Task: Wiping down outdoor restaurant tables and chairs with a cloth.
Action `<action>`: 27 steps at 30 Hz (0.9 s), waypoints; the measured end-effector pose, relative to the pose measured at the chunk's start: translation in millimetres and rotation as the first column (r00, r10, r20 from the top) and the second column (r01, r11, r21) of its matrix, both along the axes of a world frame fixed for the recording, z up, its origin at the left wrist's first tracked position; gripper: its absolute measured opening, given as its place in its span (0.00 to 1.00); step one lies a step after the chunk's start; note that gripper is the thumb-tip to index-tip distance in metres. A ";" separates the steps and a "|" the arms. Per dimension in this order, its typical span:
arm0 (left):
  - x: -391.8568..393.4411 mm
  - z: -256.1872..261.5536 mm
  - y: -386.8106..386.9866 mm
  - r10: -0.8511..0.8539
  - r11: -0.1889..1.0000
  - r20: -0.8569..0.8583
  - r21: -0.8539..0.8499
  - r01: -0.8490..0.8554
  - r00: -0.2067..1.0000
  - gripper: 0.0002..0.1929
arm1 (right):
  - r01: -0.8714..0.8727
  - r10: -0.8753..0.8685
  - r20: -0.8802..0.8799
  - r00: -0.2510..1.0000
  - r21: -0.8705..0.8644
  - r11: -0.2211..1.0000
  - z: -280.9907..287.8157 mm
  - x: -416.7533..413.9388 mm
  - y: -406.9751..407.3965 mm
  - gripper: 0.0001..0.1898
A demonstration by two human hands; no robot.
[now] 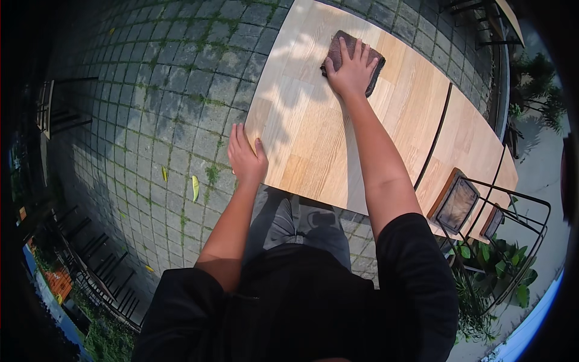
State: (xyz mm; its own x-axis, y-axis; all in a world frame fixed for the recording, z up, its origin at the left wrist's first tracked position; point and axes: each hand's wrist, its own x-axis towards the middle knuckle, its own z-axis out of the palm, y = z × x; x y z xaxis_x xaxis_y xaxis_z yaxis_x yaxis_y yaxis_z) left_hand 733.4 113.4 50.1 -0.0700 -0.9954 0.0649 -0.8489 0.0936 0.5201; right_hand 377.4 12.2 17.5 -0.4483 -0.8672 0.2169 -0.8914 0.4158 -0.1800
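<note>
A pale wooden tabletop of joined boards lies before me. My right hand is flat, fingers spread, on a folded brown cloth towards the table's far side. The cloth has a dark edge, and part of it is hidden beneath the palm. At the near left corner, my left hand holds the table's edge, thumb on top and the other fingers along the outer side. Leaf-like shadows fall across the left part of the wood.
More wooden tabletops continue to the right past a dark gap. Metal-framed chairs with wooden seats stand at the lower right, near green plants. Grey paving with moss and fallen leaves spreads to the left. Other furniture stands far left.
</note>
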 end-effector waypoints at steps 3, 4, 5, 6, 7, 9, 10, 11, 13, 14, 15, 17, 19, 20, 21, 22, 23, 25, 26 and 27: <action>-0.2 4.6 -4.1 -0.127 0.992 0.076 0.032 0.125 0.989 0.33 | 0.059 -0.059 0.042 0.997 -0.009 0.998 3.2 22.1 -11.2 0.42; -0.8 0.8 -4.7 -0.168 0.986 0.138 0.009 0.168 0.976 0.33 | 0.040 -0.041 0.031 0.999 0.007 0.999 5.6 32.3 -18.6 0.42; -1.6 -3.2 -5.6 -0.206 0.977 0.200 -0.009 0.212 0.958 0.33 | 0.022 -0.023 0.019 1.000 0.023 0.999 7.5 45.5 -26.6 0.42; -3.1 -5.6 -8.0 -0.203 0.978 0.192 -0.013 0.210 0.960 0.33 | -0.030 0.030 0.023 0.999 -0.017 0.999 6.6 59.2 -31.2 0.42; -2.8 -7.9 -8.5 -0.214 0.976 0.167 -0.005 0.218 0.962 0.33 | -0.096 0.096 0.020 0.995 -0.001 0.995 9.6 76.2 -32.8 0.41; 3.0 -9.4 -4.7 -0.201 0.979 0.143 0.009 0.202 0.969 0.33 | -0.272 0.273 0.078 0.959 -0.032 0.962 19.7 114.4 -21.3 0.40; 3.9 -10.3 -7.3 -0.204 0.979 0.134 0.003 0.206 0.970 0.33 | -0.365 0.369 0.119 0.922 -0.051 0.930 18.1 122.2 -8.4 0.40; 4.2 -11.2 -7.4 -0.207 0.978 0.123 -0.002 0.209 0.970 0.33 | -0.454 0.460 0.158 0.874 -0.073 0.888 16.8 129.2 7.6 0.39; 8.9 -7.8 -5.8 -0.188 0.982 0.115 0.020 0.187 0.975 0.33 | -0.538 0.534 0.197 0.822 -0.036 0.842 23.4 127.5 47.5 0.39; 10.2 -6.4 -5.3 -0.189 0.982 0.111 0.040 0.186 0.976 0.33 | -0.569 0.559 0.209 0.803 -0.014 0.822 25.0 115.7 66.7 0.39; 9.9 -5.9 -5.2 -0.171 0.985 0.112 0.037 0.168 0.979 0.33 | -0.563 0.553 0.215 0.805 -0.016 0.826 22.7 97.4 81.0 0.39; 8.0 -8.0 -4.8 -0.181 0.983 0.121 0.057 0.175 0.976 0.34 | -0.504 0.496 0.172 0.851 -0.001 0.864 21.1 59.2 87.4 0.40; 7.7 -6.8 -3.8 -0.167 0.986 0.122 0.047 0.163 0.978 0.34 | -0.397 0.394 0.121 0.911 -0.004 0.918 17.8 33.7 62.0 0.41; 8.8 -6.8 -3.8 -0.166 0.986 0.118 0.042 0.162 0.979 0.34 | -0.329 0.324 0.084 0.942 0.050 0.943 15.7 31.4 40.9 0.41; 9.3 -6.4 -3.7 -0.166 0.986 0.113 0.036 0.163 0.980 0.34 | -0.271 0.268 0.061 0.961 0.035 0.962 13.1 37.2 19.2 0.41; 9.0 -6.1 -4.1 -0.163 0.987 0.118 0.037 0.160 0.980 0.34 | -0.208 0.207 0.039 0.977 0.018 0.978 8.5 46.9 -2.3 0.41; 5.3 -5.6 -5.4 -0.167 0.986 0.098 0.035 0.164 0.981 0.33 | -0.184 0.184 0.029 0.983 0.006 0.983 2.9 56.0 -24.1 0.41; -2.3 -4.8 -9.6 -0.180 0.984 0.079 0.032 0.178 0.981 0.33 | -0.166 0.166 -0.018 0.986 -0.015 0.986 -1.9 92.5 -54.6 0.41; -1.3 -4.5 -10.7 -0.174 0.985 0.075 0.030 0.172 0.982 0.33 | -0.241 0.241 0.012 0.970 -0.009 0.971 1.8 122.7 -56.0 0.41; -0.4 -3.1 -9.4 -0.171 0.985 0.071 0.028 0.170 0.983 0.33 | -0.311 0.311 0.041 0.949 -0.005 0.950 8.1 149.8 -53.3 0.40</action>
State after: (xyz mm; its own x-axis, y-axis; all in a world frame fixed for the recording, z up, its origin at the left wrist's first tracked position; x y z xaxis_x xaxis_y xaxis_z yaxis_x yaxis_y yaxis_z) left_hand 732.9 103.9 46.9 -0.2425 -0.9696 0.0315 -0.8573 0.2294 0.4608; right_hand 527.2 -41.1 25.6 -0.1644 -0.9653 0.2027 -0.9686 0.1191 -0.2184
